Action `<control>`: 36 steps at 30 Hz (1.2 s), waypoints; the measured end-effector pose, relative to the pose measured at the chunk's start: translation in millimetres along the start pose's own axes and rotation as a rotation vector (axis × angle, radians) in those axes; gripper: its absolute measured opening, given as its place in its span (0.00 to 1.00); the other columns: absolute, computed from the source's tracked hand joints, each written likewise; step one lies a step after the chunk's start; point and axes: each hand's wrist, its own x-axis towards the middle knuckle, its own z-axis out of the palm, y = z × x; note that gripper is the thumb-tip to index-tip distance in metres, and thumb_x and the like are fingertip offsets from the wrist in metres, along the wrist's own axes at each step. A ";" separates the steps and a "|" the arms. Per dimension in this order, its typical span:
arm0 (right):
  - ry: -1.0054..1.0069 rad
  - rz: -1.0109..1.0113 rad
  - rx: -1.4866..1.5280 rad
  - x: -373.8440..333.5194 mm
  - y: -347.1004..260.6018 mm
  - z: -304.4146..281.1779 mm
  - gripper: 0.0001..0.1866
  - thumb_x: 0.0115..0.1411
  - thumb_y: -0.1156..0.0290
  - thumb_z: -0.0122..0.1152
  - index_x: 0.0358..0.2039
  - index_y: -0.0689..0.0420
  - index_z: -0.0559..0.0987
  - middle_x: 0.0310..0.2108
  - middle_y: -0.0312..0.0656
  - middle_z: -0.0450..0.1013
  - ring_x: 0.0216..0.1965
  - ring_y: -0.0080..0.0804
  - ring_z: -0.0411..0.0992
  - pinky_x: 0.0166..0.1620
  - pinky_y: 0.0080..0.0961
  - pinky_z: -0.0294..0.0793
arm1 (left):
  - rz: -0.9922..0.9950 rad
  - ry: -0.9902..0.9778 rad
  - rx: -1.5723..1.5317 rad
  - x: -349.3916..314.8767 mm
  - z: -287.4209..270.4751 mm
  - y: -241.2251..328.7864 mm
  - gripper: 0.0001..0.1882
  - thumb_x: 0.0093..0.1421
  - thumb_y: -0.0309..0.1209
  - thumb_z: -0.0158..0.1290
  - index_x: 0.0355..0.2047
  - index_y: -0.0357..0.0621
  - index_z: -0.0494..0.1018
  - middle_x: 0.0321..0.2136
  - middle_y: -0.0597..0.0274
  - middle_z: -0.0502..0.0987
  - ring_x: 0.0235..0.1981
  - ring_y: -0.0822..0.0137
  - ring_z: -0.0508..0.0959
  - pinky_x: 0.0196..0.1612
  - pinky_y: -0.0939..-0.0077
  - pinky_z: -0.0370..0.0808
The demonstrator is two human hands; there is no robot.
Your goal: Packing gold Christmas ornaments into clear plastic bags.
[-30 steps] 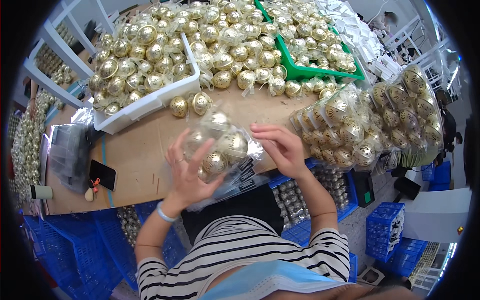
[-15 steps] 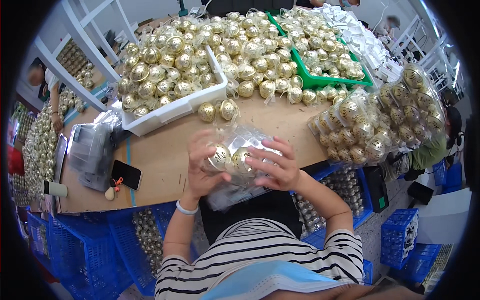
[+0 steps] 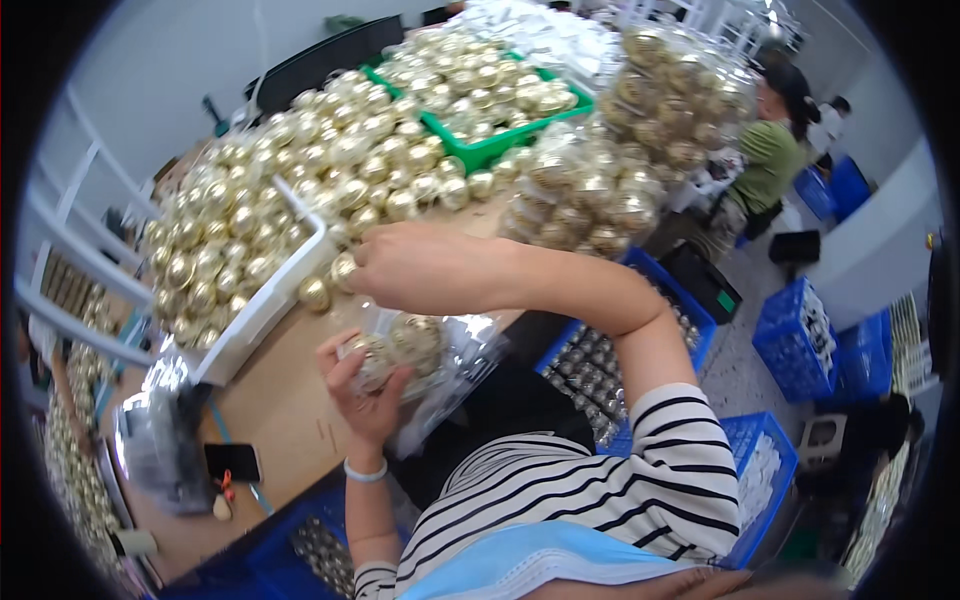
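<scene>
My left hand [image 3: 355, 390] grips a clear plastic pack [image 3: 465, 350], its thumb and fingers closed around it. Two gold patterned balls, one of them a nearer gold ball [image 3: 416, 340], sit side by side in the pack. Stretched out above it, my right hand [image 3: 415, 268] has its fingers bent down beside a loose gold ball [image 3: 343, 271] near the white tray. The back of that hand hides most of its fingers, so whether it holds the ball does not show. Another loose gold ball [image 3: 314, 293] lies next to the tray's edge.
A white tray [image 3: 265, 325] heaped with gold balls stands at the left, and a green tray [image 3: 490, 152] lies farther back. Filled clear packs [image 3: 580, 190] are stacked at the right. A phone [image 3: 232, 462] and flat plastic packs [image 3: 160, 450] lie left. Blue crates [image 3: 795, 335] stand below.
My right hand has left the pack and reached forward to the loose balls by the white tray. My left hand still holds the pack, moved left and lower. The view has turned to the right.
</scene>
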 end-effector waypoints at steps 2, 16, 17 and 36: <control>-0.015 0.078 0.160 -14.4 10.5 1.8 0.14 0.60 0.62 0.63 0.28 0.60 0.78 0.26 0.46 0.75 0.36 0.45 0.75 0.41 0.42 0.77 | -0.009 0.005 0.002 -0.7 3.0 0.4 0.31 0.58 0.35 0.68 0.55 0.50 0.61 0.55 0.42 0.66 0.55 0.50 0.70 0.57 0.58 0.68; 0.097 0.517 1.916 -61.9 -13.6 66.9 0.27 0.60 0.80 0.60 0.62 0.60 0.73 0.59 0.45 0.73 0.62 0.30 0.69 0.52 0.26 0.74 | 0.092 -0.038 0.010 4.0 -9.1 -12.1 0.36 0.52 0.40 0.72 0.53 0.50 0.61 0.66 0.37 0.54 0.62 0.35 0.69 0.60 0.45 0.72; 0.064 0.494 1.933 -59.5 -12.9 70.9 0.27 0.60 0.80 0.60 0.62 0.60 0.73 0.59 0.45 0.73 0.62 0.30 0.69 0.52 0.26 0.74 | 0.107 -0.062 -0.051 4.3 -11.0 -10.5 0.37 0.51 0.40 0.73 0.53 0.50 0.61 0.67 0.38 0.53 0.63 0.34 0.68 0.61 0.44 0.71; 0.386 -0.153 0.742 -63.1 -2.1 84.2 0.22 0.71 0.58 0.53 0.58 0.56 0.79 0.62 0.50 0.70 0.55 0.47 0.72 0.59 0.39 0.69 | 0.284 0.072 0.028 9.0 -4.9 -20.9 0.42 0.51 0.43 0.72 0.55 0.51 0.55 0.52 0.54 0.63 0.49 0.48 0.76 0.51 0.53 0.78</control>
